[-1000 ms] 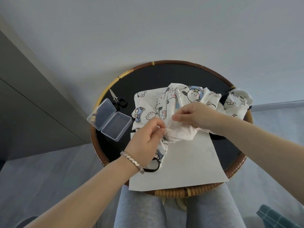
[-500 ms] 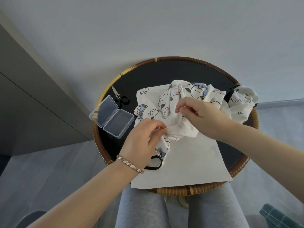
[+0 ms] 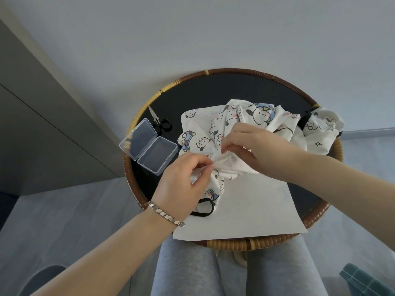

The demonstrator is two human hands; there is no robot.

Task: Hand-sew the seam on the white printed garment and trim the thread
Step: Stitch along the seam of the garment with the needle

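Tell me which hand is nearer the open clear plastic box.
Left. The left hand pinches the garment just right of the clear box, toward the person. The right hand grips the garment farther right, past the left hand's fingertips.

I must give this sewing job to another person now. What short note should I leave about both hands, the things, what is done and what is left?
Left hand pinches a fold of the white printed garment.
Right hand pinches the same fold close beside it; needle and thread are too fine to see.
The garment lies bunched on the paper sheet on the round table.
Scissors lie behind the open clear box, untouched.
Seam progress cannot be told. Left: finish seam, trim thread.
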